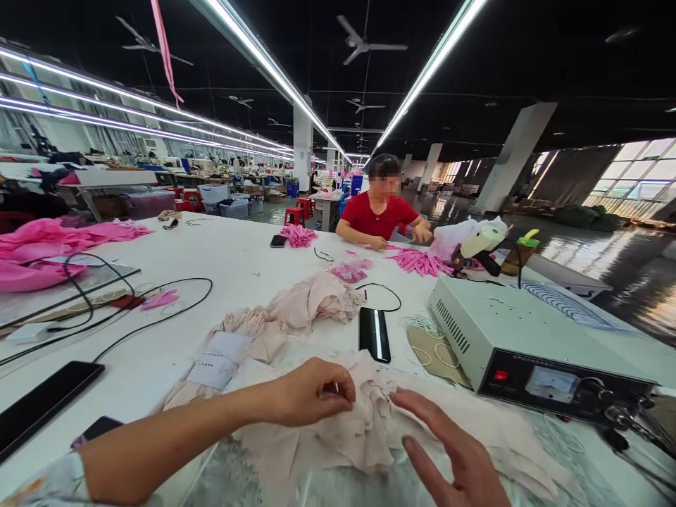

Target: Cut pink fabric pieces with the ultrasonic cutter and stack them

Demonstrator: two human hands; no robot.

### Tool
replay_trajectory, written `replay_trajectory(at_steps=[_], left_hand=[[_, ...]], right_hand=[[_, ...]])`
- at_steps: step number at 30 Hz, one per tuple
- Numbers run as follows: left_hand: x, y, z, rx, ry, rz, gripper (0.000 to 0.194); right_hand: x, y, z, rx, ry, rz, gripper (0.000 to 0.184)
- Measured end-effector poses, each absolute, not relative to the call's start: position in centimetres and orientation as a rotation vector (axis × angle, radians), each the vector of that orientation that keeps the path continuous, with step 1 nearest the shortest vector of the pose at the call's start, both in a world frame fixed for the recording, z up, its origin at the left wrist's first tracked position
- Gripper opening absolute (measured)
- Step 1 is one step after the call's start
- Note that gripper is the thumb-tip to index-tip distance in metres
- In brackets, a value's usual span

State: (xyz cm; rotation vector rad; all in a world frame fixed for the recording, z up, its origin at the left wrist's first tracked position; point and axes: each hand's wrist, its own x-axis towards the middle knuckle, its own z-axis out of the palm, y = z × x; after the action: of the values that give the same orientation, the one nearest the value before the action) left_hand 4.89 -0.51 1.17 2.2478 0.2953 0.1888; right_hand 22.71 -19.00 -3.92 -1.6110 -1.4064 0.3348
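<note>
My left hand [317,391] reaches in from the left, its thumb and fingers pinched together on a pale beige fabric piece [370,422]. What lies right at the fingertips is partly hidden. My right hand [457,451] is open at the lower right, thumb and index finger apart, beside the same layered cloth. More beige pieces [522,443] spread to the right beneath it. Behind my left hand lies a gathered beige bundle [317,299], with a white paper label [219,359] on the cloth to its left.
A grey metal box with a dial [528,345] stands at the right. A black phone [374,334] lies ahead, a dark tablet-like device [45,401] at left with cables [158,310]. Across the table [227,246], a person in red [377,215] sits by pink fabric strips [422,262].
</note>
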Motion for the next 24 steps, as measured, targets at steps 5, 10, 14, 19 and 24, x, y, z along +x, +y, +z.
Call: replay_trajectory(at_steps=[5, 10, 14, 19, 24], left_hand=[[4.9, -3.0, 2.1, 2.037, 0.124, 0.040, 0.011], [6.2, -4.2, 0.2, 1.893, 0.167, -0.090, 0.021], [7.6, -5.0, -2.0, 1.887, 0.195, -0.149, 0.030], [8.8, -5.6, -3.5, 1.909, 0.179, -0.205, 0.033], [9.1, -6.1, -3.8, 1.907, 0.199, -0.210, 0.047]], right_hand=[[20.1, -17.2, -1.9, -1.358, -1.229, 1.015, 0.048], [20.2, -19.7, -3.9, -1.380, -0.942, 1.198, 0.036], [21.1, -21.9, -5.1, -1.427, -0.800, 1.182, 0.035], [21.2, -23.1, -6.0, -1.429, -0.720, 1.170, 0.039], [20.7, -23.2, -6.4, -1.440, -0.731, 1.201, 0.043]])
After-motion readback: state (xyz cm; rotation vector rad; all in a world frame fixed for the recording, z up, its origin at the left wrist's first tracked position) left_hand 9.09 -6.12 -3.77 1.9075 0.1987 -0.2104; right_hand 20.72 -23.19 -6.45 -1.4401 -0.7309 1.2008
